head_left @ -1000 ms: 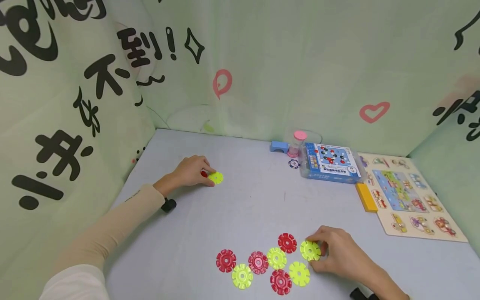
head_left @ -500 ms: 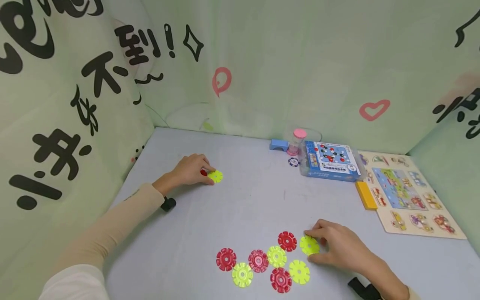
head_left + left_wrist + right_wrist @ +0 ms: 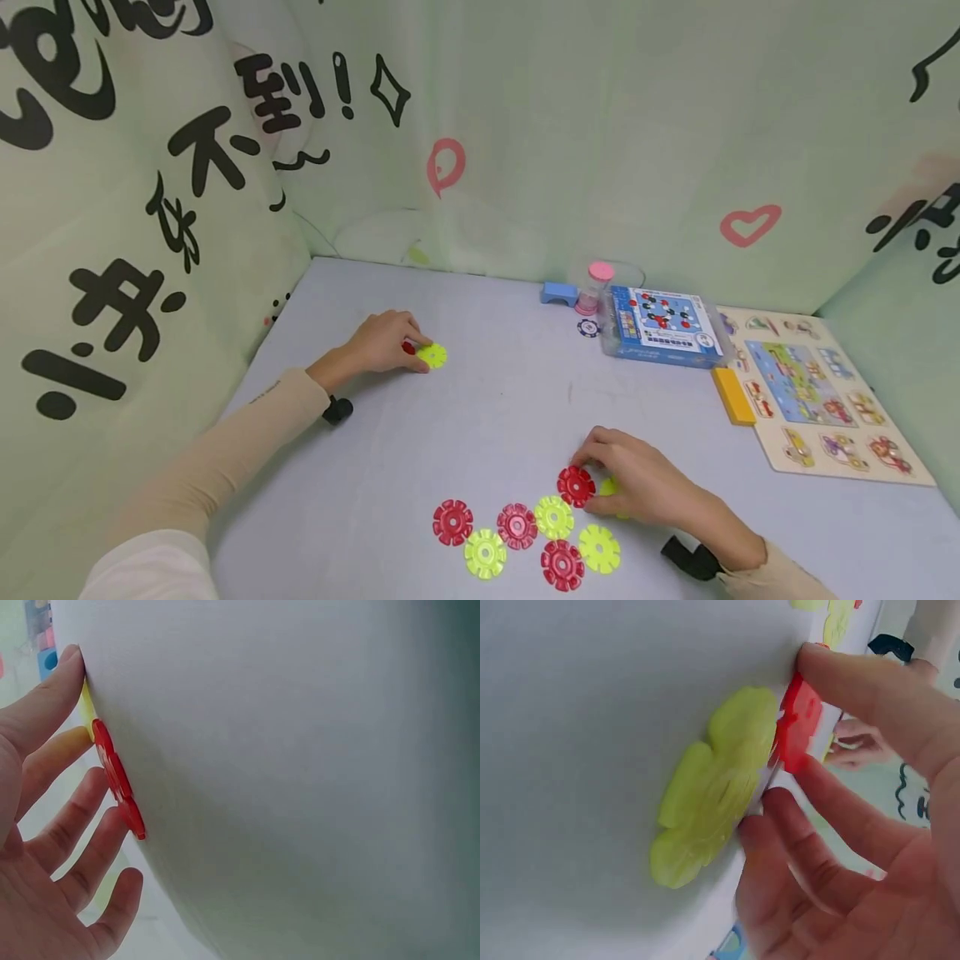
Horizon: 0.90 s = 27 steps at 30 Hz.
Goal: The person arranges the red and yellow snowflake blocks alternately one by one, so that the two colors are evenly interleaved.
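At the left of the head view, my left hand (image 3: 384, 340) pinches a yellow notched plastic disc (image 3: 433, 357) by its edges between thumb and index finger. Partly covered by that hand is a red notched disc (image 3: 118, 780), lying against the other fingers in the left wrist view. My right hand (image 3: 639, 477) spans another red notched disc (image 3: 575, 486) on the table, thumb and index finger at opposite edges. A yellow notched disc (image 3: 720, 784) lies beneath this palm, mostly hidden in the head view.
Several more discs lie close by, including a red disc (image 3: 452, 522) and a yellow disc (image 3: 485, 553). Toward the back are a blue arch block (image 3: 558, 293), a pink-capped jar (image 3: 592, 290) and a blue box (image 3: 663, 325). A yellow block (image 3: 732, 396) touches the wooden puzzle board (image 3: 817, 462).
My right hand has let go of the yellow disc at the right and moved left onto the red disc beside it. The left hand stays in place on its yellow disc.
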Available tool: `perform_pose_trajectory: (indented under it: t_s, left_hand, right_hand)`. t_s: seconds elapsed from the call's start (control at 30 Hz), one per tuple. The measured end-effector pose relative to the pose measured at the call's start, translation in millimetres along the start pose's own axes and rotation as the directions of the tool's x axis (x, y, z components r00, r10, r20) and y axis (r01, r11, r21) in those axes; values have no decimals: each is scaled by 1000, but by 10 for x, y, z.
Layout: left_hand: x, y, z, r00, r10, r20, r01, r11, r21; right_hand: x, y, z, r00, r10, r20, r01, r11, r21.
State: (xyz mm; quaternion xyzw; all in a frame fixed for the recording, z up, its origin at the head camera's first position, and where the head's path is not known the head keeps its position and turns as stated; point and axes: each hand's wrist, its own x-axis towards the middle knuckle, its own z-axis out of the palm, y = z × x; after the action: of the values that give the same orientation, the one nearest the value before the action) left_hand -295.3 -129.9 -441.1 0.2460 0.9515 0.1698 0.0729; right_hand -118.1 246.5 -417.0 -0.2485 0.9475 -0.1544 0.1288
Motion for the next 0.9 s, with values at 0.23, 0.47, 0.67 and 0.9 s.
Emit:
perform_pose_trajectory:
  t_s: [0.23, 0.47, 0.67, 0.9]
  left_hand:
    - [6, -12, 8, 1000, -5, -12, 5, 1000, -7]
    - [6, -10, 13, 1000, -9, -5, 9, 1000, -6]
    - [-6, 7, 1, 1000, -22, -5, 22, 1000, -7]
    - [-24, 22, -19, 1000, -23, 1, 23, 1000, -9]
  right_hand:
    - [34, -60, 16, 998, -47, 46, 40, 987, 153]
    - [58, -20, 17, 990, -110, 92, 91, 978, 186]
    - [109, 13, 6, 993, -81, 90, 66, 985, 162]
    - [348, 32, -114, 995, -96, -17, 97, 982, 162]
